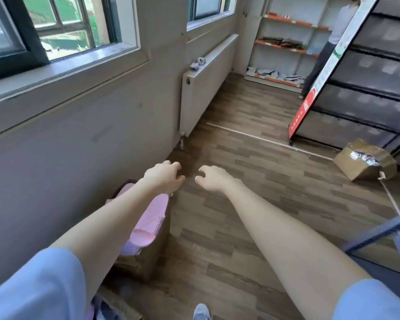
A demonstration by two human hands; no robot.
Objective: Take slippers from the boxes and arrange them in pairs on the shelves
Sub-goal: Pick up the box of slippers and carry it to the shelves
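While both arms are held out forward above the wooden floor (252,204), nothing is held in either hand. The left hand (164,175) is seen from the back with its fingers loosely curled downward, and its grip is slack and empty. The right hand (211,179), just beside it and not touching it, is spread with the fingers bent, and its grip is likewise empty. Light blue sleeves (32,285) are seen at the near edge on both arms.

Pink slippers (149,225) are stacked in an open cardboard box (146,262) set on the floor against the left wall. They lie below the left forearm, which hides part of them. How many are inside cannot be told. A second box (356,168) lies tilted on the floor at the far right, with its flaps open and packaged goods seen inside. Whether these are slippers cannot be told. Just behind it a dark metal rack (367,88) is stood, with a red and white sign (319,88) along its end.

Against the far wall, shelves (284,46) with orange edges are loaded with flat items too small to be named. A second person (326,51) is stood beside them. A white radiator (206,84) is mounted on the left wall near a window (62,31).
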